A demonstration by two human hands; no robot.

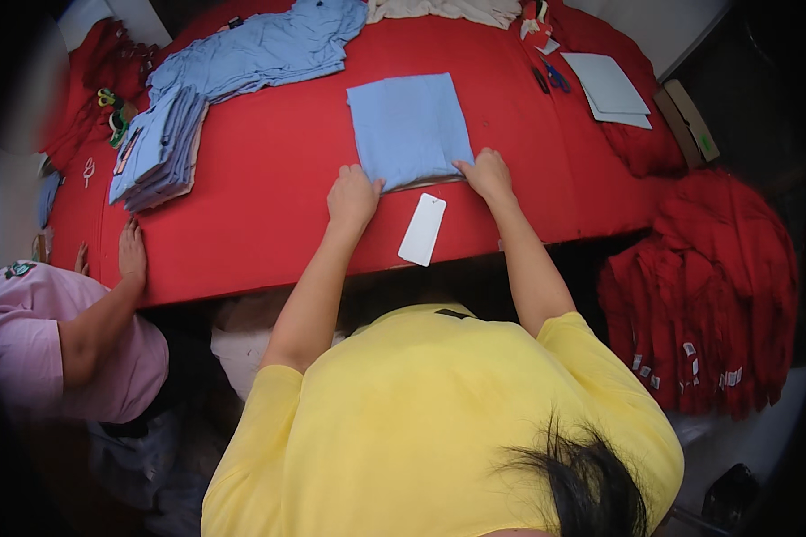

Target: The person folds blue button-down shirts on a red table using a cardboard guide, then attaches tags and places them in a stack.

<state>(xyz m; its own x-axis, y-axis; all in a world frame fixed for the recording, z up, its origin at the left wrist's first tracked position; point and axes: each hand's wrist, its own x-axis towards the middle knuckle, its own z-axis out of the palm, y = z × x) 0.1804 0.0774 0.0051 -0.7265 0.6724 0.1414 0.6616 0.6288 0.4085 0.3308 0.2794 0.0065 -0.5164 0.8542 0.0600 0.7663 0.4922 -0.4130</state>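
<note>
A light blue garment (409,125), folded to a rectangle, lies flat on the red-covered table in front of me. My left hand (354,194) grips its near left corner, thumb against the edge and fingers curled. At the near right corner my right hand (487,174) pinches the cloth in the same way. A strip of paler material shows under the near edge between my hands. Just nearer to me, a white hang tag (423,230) with a small hole lies close to the table's front edge, touched by neither hand.
Stacked folded blue garments (161,148) stand at left, near a co-worker's hand (132,252). Unfolded blue garments (260,49) lie behind. Blue-handled scissors (556,77) and white sheets (607,87) are at far right, beside a cardboard box (687,123). Red garments (703,295) hang off the right side.
</note>
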